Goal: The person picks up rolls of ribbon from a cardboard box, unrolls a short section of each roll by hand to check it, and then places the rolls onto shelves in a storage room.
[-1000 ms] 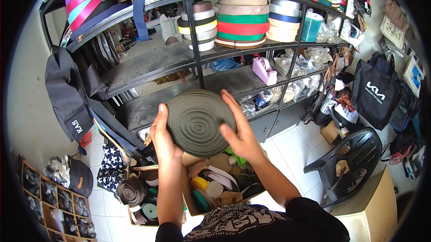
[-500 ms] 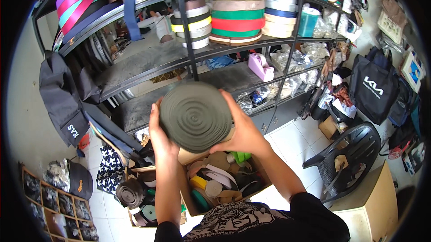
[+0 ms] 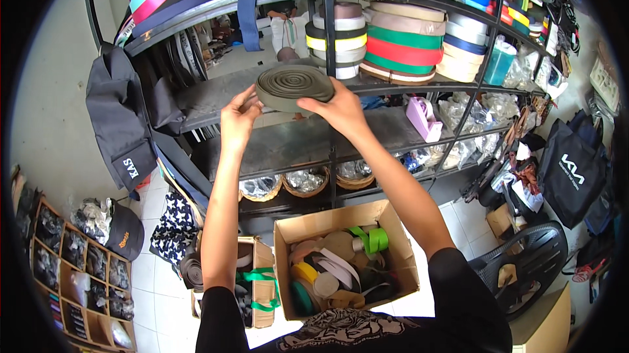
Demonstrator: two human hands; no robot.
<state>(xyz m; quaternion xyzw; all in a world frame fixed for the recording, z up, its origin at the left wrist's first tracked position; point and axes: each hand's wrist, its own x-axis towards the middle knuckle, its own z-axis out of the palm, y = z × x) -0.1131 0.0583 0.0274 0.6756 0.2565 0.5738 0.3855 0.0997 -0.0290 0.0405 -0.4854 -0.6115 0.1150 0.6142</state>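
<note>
A flat, wide roll of olive-green webbing [image 3: 295,84] is held up level in front of the black shelf [image 3: 262,146], with its coiled face upward. My left hand [image 3: 240,116] pinches the roll's left edge between thumb and fingers. On the other side my right hand [image 3: 334,107] grips it, the thumb lying along the near rim and the fingers mostly hidden behind. Stacked webbing rolls [image 3: 403,48] in green, red, white and beige stand on the shelf just right of the held one.
Below my arms, an open cardboard box [image 3: 409,268] holds loose webbing rolls. Beside it is a smaller carton [image 3: 264,310] with a green strap. A lilac tape dispenser [image 3: 424,119] sits on the shelf. A black chair [image 3: 544,254] stands at right, a compartment rack [image 3: 75,287] at left.
Both hands have carried the olive roll up and away, toward the shelf. It has tipped from facing me to lying nearly flat. My view has shifted, showing more of the boxes below.
</note>
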